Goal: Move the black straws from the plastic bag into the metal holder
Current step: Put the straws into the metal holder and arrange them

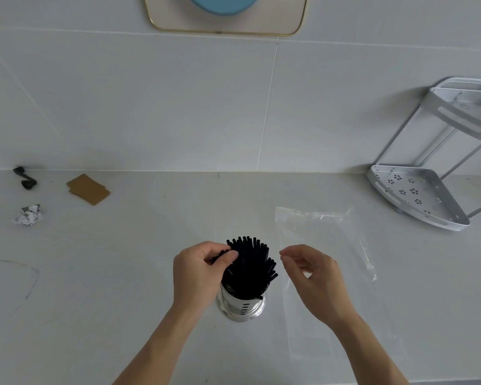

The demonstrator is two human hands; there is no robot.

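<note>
A bundle of black straws (250, 266) stands fanned out in the shiny perforated metal holder (243, 305) at the centre of the counter. My left hand (203, 270) pinches a few straws on the bundle's left side between thumb and fingers. My right hand (314, 276) hovers just right of the straws with curled, parted fingers and holds nothing. The clear plastic bag (333, 245) lies flat on the counter to the right, partly under my right forearm, and looks empty.
A two-tier metal corner rack (417, 195) stands at the back right. At the back left lie brown cards (88, 189), a crumpled paper ball (28, 215) and a small black object (25, 179). A tiled wall rises behind the counter.
</note>
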